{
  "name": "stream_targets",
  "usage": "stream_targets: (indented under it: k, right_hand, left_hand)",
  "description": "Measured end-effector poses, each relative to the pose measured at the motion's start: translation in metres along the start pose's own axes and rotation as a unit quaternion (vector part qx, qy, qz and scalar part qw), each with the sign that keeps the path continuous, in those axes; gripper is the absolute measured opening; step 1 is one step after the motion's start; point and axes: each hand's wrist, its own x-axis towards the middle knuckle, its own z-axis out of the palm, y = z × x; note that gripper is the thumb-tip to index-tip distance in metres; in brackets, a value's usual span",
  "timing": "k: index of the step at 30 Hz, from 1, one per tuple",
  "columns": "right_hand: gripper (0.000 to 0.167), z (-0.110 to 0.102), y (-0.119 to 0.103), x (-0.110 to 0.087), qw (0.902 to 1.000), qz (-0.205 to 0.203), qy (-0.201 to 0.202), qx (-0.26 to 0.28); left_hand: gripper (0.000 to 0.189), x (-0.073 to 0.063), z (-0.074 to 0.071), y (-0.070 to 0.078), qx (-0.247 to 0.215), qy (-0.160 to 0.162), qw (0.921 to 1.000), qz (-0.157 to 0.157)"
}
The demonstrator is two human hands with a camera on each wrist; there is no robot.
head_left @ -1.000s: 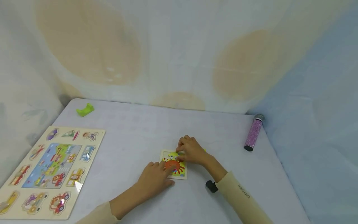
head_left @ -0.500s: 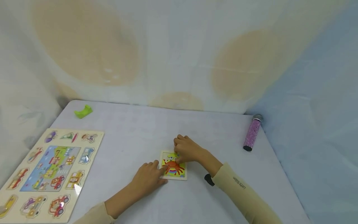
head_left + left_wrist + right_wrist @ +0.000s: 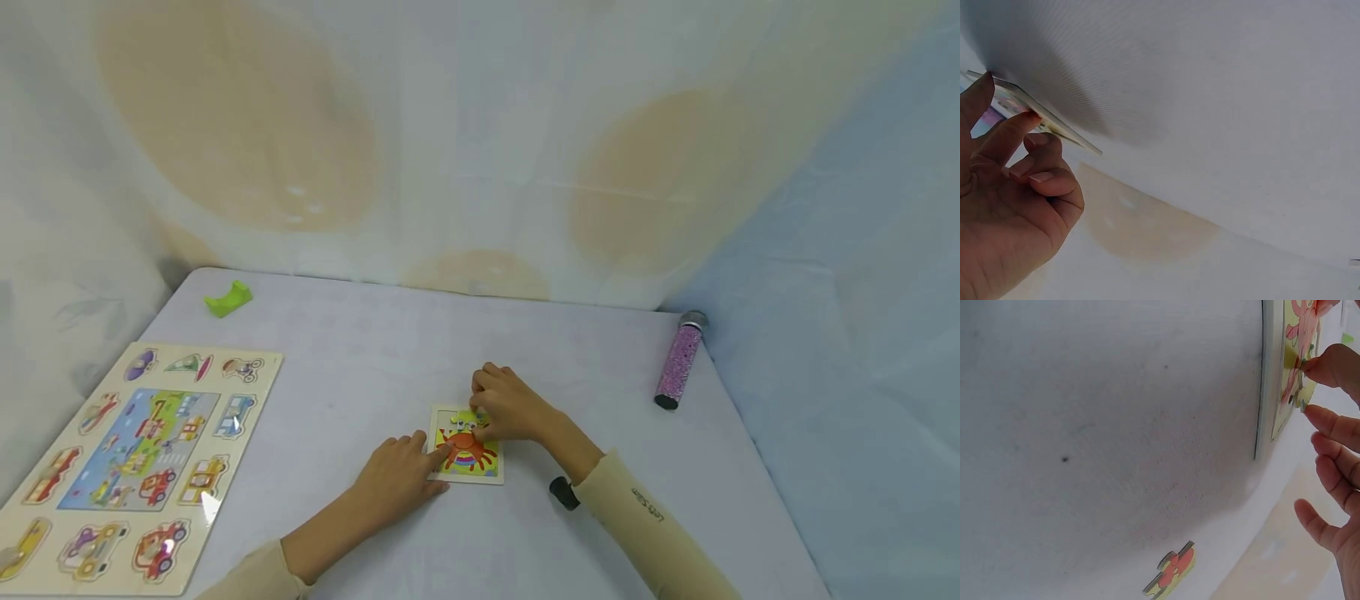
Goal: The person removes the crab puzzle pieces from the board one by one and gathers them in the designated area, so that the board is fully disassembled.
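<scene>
Pinching a jigsaw piece (image 3: pixel 1302 398), the right hand (image 3: pixel 510 406) is working at the far-right corner of the crab puzzle (image 3: pixel 474 463). Remotely, I'm seeing the left hand (image 3: pixel 397 475) resting its straight index inside the left edge, other fingers bent. The puzzle is lying right of the vehicle pegboard (image 3: pixel 135 450).

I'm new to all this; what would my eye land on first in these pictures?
Probably the bright crab puzzle near the middle of the white table, with the left hand touching it and the right hand over its far right corner. Next, perhaps the big vehicle board at left and the glittery purple microphone at far right.
</scene>
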Motion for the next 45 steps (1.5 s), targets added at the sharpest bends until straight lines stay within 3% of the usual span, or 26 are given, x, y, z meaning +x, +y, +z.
stream_targets:
  k: [6,10,14,22,26,35,45]
  right_hand:
    - [0.025,-0.008,0.001,-0.009,0.9994,-0.009,0.02,-0.026]
    - [0.023,-0.022,0.012,-0.022,0.9986,0.027,0.046,0.001]
    - [0.022,-0.026,0.031,-0.043,0.9963,0.066,0.053,0.017]
    - [0.022,-0.012,0.064,-0.095,0.9915,0.11,0.067,0.009]
    - [0.02,-0.008,0.073,-0.112,0.9893,0.134,0.057,0.005]
    - [0.02,-0.001,0.083,-0.118,0.9899,0.131,0.053,-0.006]
    - [0.026,0.0,0.086,-0.124,0.9878,0.15,0.042,0.013]
  left_hand:
    - [0.048,0.005,0.0,0.001,0.009,-0.013,0.9998,0.008]
    - [0.047,0.006,0.001,0.003,0.01,-0.015,0.9998,0.013]
    - [0.047,0.005,0.001,0.003,0.002,-0.014,0.9998,0.011]
    - [0.049,-0.003,0.001,-0.006,-0.02,-0.028,0.9993,-0.013]
    - [0.049,-0.007,0.001,-0.01,-0.031,-0.037,0.9987,-0.014]
    - [0.05,-0.007,0.005,-0.013,-0.03,-0.039,0.9985,-0.023]
    - [0.05,-0.005,0.008,-0.014,-0.039,-0.028,0.9989,-0.004]
